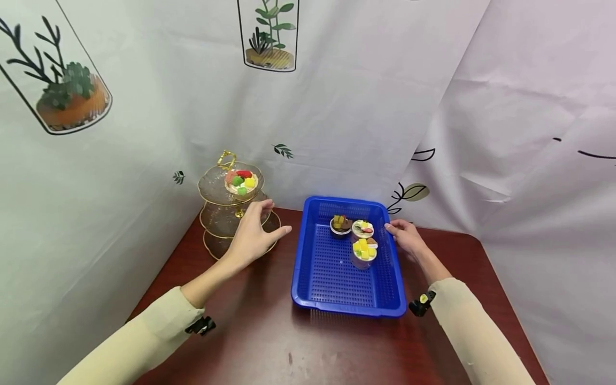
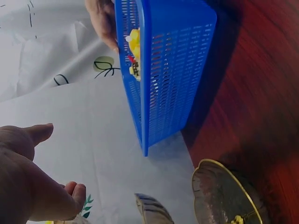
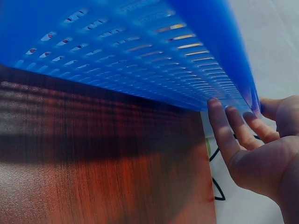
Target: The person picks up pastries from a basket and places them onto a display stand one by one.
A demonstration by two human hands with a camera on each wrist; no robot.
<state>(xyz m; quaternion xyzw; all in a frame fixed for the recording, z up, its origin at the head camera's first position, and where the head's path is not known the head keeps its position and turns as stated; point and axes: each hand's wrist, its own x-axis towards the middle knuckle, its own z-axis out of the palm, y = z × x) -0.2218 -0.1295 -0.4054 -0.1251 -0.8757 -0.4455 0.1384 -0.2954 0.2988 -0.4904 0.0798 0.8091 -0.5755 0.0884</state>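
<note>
Now the right hand (image 1: 406, 237), fingers straight, touches the light, stiff blue perforated plastic basket (image 1: 332, 267), best gripped probably by its rim; left hand (image 1: 250, 235) hovers spread wide.

A blue perforated basket (image 1: 337, 267) sits on a dark reddish-brown table (image 1: 269, 342) before a white curtain (image 1: 159, 96) printed with green plants.

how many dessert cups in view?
4. Three sit in the far right part of the blue basket: chocolate cup, white cup, yellow-topped cup. The fourth, fruit-topped cup, is on the stand's top tier. None seem hidden.
</note>
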